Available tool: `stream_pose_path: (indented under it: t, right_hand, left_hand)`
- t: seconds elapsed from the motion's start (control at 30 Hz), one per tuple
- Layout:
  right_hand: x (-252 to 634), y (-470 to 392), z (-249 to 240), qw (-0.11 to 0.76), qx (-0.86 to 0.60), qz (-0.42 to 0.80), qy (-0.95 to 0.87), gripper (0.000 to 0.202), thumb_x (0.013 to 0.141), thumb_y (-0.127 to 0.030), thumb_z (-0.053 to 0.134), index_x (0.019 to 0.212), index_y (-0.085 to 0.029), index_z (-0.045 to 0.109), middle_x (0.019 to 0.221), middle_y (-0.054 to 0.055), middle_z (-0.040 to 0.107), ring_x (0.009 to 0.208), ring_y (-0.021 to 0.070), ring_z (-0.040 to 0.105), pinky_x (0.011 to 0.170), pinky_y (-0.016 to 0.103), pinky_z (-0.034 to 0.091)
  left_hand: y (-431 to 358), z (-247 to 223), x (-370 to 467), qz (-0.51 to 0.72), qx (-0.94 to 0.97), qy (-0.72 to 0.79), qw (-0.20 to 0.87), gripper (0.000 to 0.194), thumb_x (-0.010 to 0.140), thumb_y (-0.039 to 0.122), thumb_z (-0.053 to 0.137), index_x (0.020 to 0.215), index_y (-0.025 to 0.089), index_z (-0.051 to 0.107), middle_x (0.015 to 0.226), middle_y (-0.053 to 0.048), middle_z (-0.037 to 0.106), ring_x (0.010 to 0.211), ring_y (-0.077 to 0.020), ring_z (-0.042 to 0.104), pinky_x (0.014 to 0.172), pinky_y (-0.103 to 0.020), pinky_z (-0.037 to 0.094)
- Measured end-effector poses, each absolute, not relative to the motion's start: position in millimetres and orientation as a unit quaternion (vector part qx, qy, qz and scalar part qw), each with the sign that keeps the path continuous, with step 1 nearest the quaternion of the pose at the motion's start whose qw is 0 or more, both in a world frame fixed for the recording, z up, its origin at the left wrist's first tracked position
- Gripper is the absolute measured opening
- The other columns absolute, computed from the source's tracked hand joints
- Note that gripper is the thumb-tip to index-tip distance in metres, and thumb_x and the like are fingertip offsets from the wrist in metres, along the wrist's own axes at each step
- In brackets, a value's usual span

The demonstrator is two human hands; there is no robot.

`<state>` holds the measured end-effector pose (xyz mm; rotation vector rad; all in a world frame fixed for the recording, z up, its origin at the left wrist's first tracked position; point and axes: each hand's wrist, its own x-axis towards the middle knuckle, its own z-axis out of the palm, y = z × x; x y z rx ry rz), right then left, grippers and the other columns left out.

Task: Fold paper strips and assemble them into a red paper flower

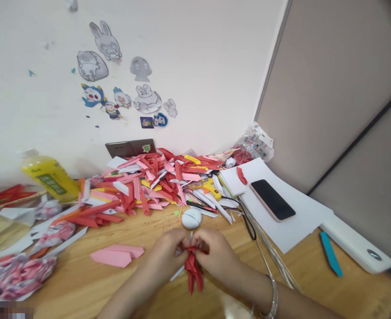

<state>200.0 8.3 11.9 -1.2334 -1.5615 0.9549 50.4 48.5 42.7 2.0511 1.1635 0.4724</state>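
Note:
Close together at the front of the wooden table, my left hand (pixel 169 252) and my right hand (pixel 213 251) both pinch a piece of folded red paper (pixel 192 267). Its pointed ends hang down below my fingers, and its upper part is partly covered by them. A thin white strip (pixel 177 274) lies beside it, partly hidden by my left hand. Just beyond my fingertips sits a white computer mouse (pixel 191 218). Left of my left hand, a folded pink paper piece (pixel 117 255) rests on the table.
A heap of red, pink, white and yellow folded paper (pixel 142 181) lines the wall, with a yellow glue gun (pixel 210 188) at its right. At left stands a yellow bottle (pixel 51 175). A phone (pixel 272 199) lies on white paper (pixel 283 237); a white device (pixel 357 243) and a teal strip (pixel 330 254) are farther right.

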Motion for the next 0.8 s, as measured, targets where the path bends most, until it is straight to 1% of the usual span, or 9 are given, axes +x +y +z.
stream_pose_path:
  t: [0.1, 0.2, 0.4, 0.53, 0.6, 0.67, 0.73, 0.8]
  right_hand:
    - [199, 10, 10, 0.465, -0.508, 0.421, -0.591, 0.021, 0.062, -0.001, 0.050, 0.073, -0.016, 0.059, 0.063, -0.003, 0.059, 0.059, 0.0108, 0.056, 0.055, 0.019, 0.042]
    - [199, 10, 9, 0.453, -0.531, 0.416, -0.583, 0.018, 0.062, -0.002, 0.051, 0.068, -0.016, 0.060, 0.060, -0.003, 0.060, 0.056, 0.0106, 0.056, 0.052, 0.018, 0.041]
    - [199, 9, 10, 0.446, -0.554, 0.411, -0.571, 0.017, 0.061, -0.002, 0.052, 0.066, -0.016, 0.060, 0.059, -0.003, 0.061, 0.055, 0.0106, 0.056, 0.051, 0.018, 0.040]
    - [198, 7, 14, 0.437, -0.564, 0.404, -0.573, 0.018, 0.060, -0.001, 0.052, 0.064, -0.016, 0.060, 0.059, -0.003, 0.060, 0.056, 0.0104, 0.055, 0.052, 0.018, 0.040]
    - [198, 6, 16, 0.439, -0.565, 0.397, -0.575, 0.018, 0.060, 0.000, 0.052, 0.062, -0.016, 0.059, 0.057, -0.003, 0.059, 0.054, 0.0102, 0.053, 0.051, 0.018, 0.038]
    - [198, 5, 18, 0.440, -0.566, 0.388, -0.580, 0.017, 0.060, 0.000, 0.053, 0.060, -0.016, 0.058, 0.056, -0.004, 0.057, 0.054, 0.0104, 0.052, 0.050, 0.019, 0.037]
    - [199, 5, 19, 0.442, -0.568, 0.361, -0.593, 0.016, 0.061, -0.001, 0.056, 0.060, -0.016, 0.059, 0.058, -0.003, 0.058, 0.056, 0.0113, 0.052, 0.053, 0.020, 0.037]
    - [199, 5, 20, 0.448, -0.562, 0.329, -0.612, 0.015, 0.062, -0.002, 0.058, 0.061, -0.017, 0.060, 0.061, -0.002, 0.059, 0.059, 0.0121, 0.053, 0.056, 0.021, 0.037]
  left_hand:
    - [49, 42, 51, 0.180, 0.780, 0.441, 0.405, 0.010, 0.067, 0.017, 0.048, 0.063, 0.017, 0.057, 0.064, 0.001, 0.061, 0.063, -0.0154, 0.056, 0.058, -0.024, 0.039]
    - [51, 40, 50, 0.158, 0.772, 0.443, 0.427, 0.015, 0.070, 0.020, 0.047, 0.066, 0.016, 0.061, 0.063, 0.001, 0.062, 0.063, -0.0159, 0.057, 0.058, -0.024, 0.040]
    - [50, 36, 50, 0.176, 0.776, 0.448, 0.408, 0.013, 0.067, 0.017, 0.048, 0.066, 0.017, 0.061, 0.065, 0.000, 0.064, 0.064, -0.0163, 0.058, 0.059, -0.024, 0.040]
    - [46, 36, 56, 0.180, 0.781, 0.479, 0.359, 0.008, 0.062, 0.013, 0.049, 0.057, 0.019, 0.054, 0.056, 0.003, 0.056, 0.057, -0.0147, 0.051, 0.053, -0.024, 0.034]
    - [45, 38, 57, 0.181, 0.780, 0.483, 0.353, 0.009, 0.061, 0.013, 0.049, 0.056, 0.019, 0.051, 0.055, 0.003, 0.054, 0.056, -0.0143, 0.050, 0.053, -0.024, 0.033]
    - [47, 43, 54, 0.175, 0.771, 0.463, 0.402, 0.006, 0.064, 0.014, 0.050, 0.061, 0.019, 0.053, 0.059, 0.002, 0.058, 0.059, -0.0155, 0.053, 0.056, -0.025, 0.037]
    - [50, 51, 48, 0.164, 0.738, 0.420, 0.501, 0.006, 0.068, 0.019, 0.053, 0.071, 0.018, 0.057, 0.069, 0.000, 0.063, 0.069, -0.0181, 0.059, 0.064, -0.027, 0.043]
    - [54, 56, 41, 0.176, 0.684, 0.392, 0.590, 0.014, 0.070, 0.024, 0.055, 0.083, 0.019, 0.060, 0.081, -0.001, 0.066, 0.082, -0.0202, 0.060, 0.075, -0.030, 0.044]
